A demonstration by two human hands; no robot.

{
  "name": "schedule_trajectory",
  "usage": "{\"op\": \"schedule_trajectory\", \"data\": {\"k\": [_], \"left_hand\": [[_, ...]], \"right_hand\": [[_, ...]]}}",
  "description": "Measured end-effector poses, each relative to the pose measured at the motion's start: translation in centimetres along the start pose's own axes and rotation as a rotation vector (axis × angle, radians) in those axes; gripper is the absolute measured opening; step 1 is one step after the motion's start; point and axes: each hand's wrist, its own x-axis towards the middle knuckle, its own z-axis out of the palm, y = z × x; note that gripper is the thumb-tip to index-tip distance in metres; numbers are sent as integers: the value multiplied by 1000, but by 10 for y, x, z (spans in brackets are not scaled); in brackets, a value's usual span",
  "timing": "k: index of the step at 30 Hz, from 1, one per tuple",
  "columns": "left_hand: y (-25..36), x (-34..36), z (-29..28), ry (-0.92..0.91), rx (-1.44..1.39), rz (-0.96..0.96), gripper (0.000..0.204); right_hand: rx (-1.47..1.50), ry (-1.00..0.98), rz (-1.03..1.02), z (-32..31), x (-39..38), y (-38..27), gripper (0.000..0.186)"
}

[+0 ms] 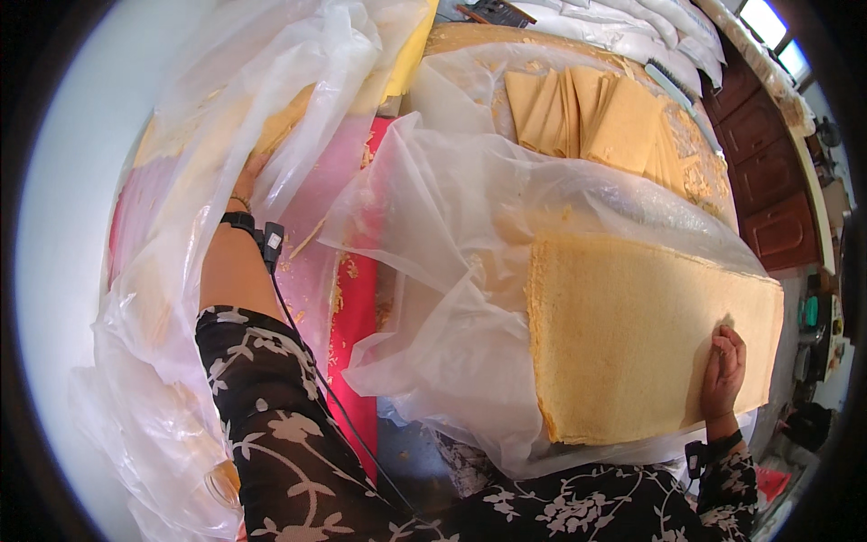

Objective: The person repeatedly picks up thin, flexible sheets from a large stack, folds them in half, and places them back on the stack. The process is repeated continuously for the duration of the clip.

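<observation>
My left hand [248, 178] reaches in among loose clear plastic sheeting [307, 54] on the left. Its fingers, partly covered by the plastic, are closed at the near end of a thin tan sheet [287, 117], which looks folded or bunched. On the right lies a thick rectangular stack of tan sheets [623, 334] with rough, crumbly edges. Over the right part of this stack is my right hand [724, 369], its fingers curled in, with nothing visible in them. I cannot tell whether it rests on the top sheet.
Clear plastic [452, 217] lies under and around the stack. Folded tan sheets [587, 117] sit farther back among crumbs, beside a long-handled brush [682, 90]. White sacks [632, 32] are piled behind. A red strip [355, 334] edges the left surface. A cable [334, 406] runs from my left wrist.
</observation>
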Motion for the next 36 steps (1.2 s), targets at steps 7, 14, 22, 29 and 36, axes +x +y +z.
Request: {"op": "schedule_trajectory", "data": {"k": [7, 14, 22, 29, 36], "left_hand": [[2, 8, -5, 76, 94, -22, 54], [18, 6, -28, -111, 49, 51, 48], [3, 19, 17, 54, 12, -78, 42], [-5, 12, -14, 475, 336, 158, 39], [24, -44, -71, 369, 581, 221, 38]], "right_hand": [[-28, -13, -4, -2, -2, 2, 22], [-43, -20, 3, -2, -2, 2, 24], [-24, 0, 29, -1, -2, 2, 24], [-88, -12, -1, 0, 0, 0, 24], [-123, -17, -31, -2, 2, -3, 20]]}}
